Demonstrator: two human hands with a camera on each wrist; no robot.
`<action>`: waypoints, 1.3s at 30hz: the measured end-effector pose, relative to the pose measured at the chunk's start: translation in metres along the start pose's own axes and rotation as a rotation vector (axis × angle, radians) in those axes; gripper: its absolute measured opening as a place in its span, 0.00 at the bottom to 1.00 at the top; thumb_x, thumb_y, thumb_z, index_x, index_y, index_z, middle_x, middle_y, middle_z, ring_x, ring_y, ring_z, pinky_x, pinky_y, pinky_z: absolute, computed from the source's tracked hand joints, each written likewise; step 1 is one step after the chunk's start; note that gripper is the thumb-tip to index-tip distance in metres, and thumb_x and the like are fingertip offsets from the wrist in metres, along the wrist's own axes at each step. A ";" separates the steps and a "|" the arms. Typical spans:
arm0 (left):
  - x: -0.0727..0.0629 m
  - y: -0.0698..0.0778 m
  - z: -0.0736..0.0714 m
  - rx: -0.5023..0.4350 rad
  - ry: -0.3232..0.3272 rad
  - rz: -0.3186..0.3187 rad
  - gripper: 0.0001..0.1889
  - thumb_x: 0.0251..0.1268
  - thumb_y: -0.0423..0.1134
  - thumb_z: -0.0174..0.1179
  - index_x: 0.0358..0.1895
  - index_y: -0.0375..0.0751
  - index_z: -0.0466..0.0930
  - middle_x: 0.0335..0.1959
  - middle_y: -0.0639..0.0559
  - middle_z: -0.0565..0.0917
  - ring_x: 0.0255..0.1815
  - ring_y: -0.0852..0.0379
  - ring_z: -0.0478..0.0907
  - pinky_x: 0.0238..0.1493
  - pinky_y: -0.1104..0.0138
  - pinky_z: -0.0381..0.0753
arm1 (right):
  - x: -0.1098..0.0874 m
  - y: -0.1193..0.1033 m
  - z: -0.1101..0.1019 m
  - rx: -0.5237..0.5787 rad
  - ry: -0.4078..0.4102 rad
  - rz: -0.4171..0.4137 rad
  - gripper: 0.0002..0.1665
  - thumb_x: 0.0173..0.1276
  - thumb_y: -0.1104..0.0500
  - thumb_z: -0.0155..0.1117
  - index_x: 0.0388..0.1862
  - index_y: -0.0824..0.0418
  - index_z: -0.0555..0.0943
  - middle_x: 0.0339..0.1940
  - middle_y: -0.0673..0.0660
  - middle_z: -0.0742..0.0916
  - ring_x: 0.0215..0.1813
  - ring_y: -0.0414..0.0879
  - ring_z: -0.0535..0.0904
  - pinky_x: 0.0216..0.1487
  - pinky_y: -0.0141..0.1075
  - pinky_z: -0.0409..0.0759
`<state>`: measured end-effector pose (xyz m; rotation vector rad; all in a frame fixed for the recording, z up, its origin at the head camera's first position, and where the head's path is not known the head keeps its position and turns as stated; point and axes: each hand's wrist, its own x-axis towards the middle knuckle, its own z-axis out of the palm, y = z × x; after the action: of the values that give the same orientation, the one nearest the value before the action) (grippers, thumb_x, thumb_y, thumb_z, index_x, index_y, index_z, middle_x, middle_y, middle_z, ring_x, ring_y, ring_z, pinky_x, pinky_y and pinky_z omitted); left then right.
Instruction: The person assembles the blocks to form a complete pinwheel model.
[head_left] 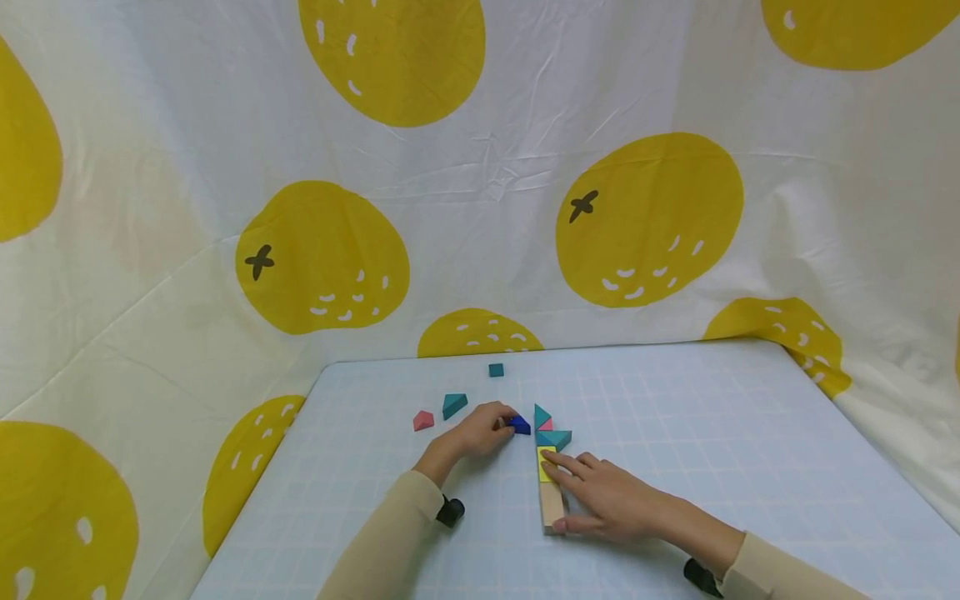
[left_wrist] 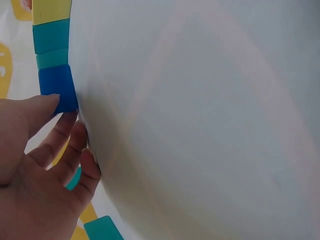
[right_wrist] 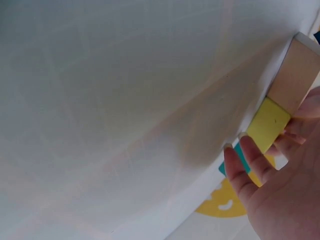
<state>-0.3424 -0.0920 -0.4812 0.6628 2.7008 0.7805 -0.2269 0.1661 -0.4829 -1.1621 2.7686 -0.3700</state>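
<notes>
One blue block (head_left: 521,426), likely light, stiff, best held by opposite faces, is pinched by the left hand (head_left: 483,427); the right hand (head_left: 609,497), fingers spread, touches a yellow block (right_wrist: 268,124).

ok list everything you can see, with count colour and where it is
blue block: 1, blue, left of the row's far end
teal triangle: 1, teal, far end of row
pink triangle: 1, pink, beside it
teal block: 1, teal, row, next nearer
yellow block: 1, yellow, row, nearer again
wooden block: 1, tan, row's near end
loose teal blocks: 2, teal, far left and far edge
loose pink block: 1, pink, far left
table: 1, pale blue, under everything
curtain: white, yellow print, behind
wrist cameras: 2, black, at the cuffs
sleeves: 2, beige, near side
hands: 2, bare, at the blocks
</notes>
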 end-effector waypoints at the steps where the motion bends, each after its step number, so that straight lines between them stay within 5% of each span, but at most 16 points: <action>1: 0.000 0.001 0.000 -0.001 0.000 0.000 0.16 0.76 0.39 0.60 0.63 0.45 0.80 0.51 0.54 0.81 0.50 0.56 0.74 0.59 0.60 0.79 | 0.000 0.000 0.000 0.000 -0.001 0.002 0.53 0.71 0.22 0.43 0.83 0.54 0.59 0.84 0.50 0.61 0.70 0.49 0.69 0.64 0.52 0.76; 39: 0.007 0.002 0.008 0.032 0.007 0.045 0.15 0.78 0.36 0.57 0.63 0.46 0.81 0.48 0.55 0.82 0.49 0.58 0.75 0.61 0.60 0.78 | -0.002 -0.001 -0.001 0.004 0.004 -0.008 0.53 0.72 0.23 0.44 0.83 0.55 0.59 0.84 0.51 0.61 0.70 0.49 0.69 0.64 0.52 0.76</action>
<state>-0.3450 -0.0833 -0.4871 0.7317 2.7184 0.7531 -0.2252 0.1670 -0.4814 -1.1731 2.7663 -0.3794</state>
